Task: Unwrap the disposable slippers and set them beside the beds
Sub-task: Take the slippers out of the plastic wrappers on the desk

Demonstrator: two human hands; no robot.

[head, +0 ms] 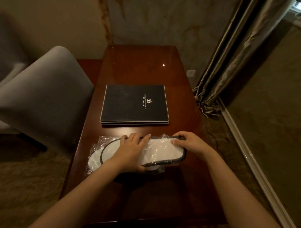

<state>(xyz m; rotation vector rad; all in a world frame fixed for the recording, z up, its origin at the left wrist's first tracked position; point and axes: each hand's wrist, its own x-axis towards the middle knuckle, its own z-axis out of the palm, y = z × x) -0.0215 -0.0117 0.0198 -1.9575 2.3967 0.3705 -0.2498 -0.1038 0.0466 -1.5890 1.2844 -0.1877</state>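
Polished wood table [139, 68] by curtains [235, 57]; left hand [129, 152], right hand [190, 143] grip wrapped slippers [162, 152].

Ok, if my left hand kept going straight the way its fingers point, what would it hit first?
Probably the black folder lying just beyond the wrapped slippers the left hand grips; bare tabletop lies between them.

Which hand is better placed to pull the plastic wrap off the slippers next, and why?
Probably the right. The right hand curls round the slippers' right end, where the plastic wrap bunches up; the left hand grips them across the middle, suited to steadying them on the desk.
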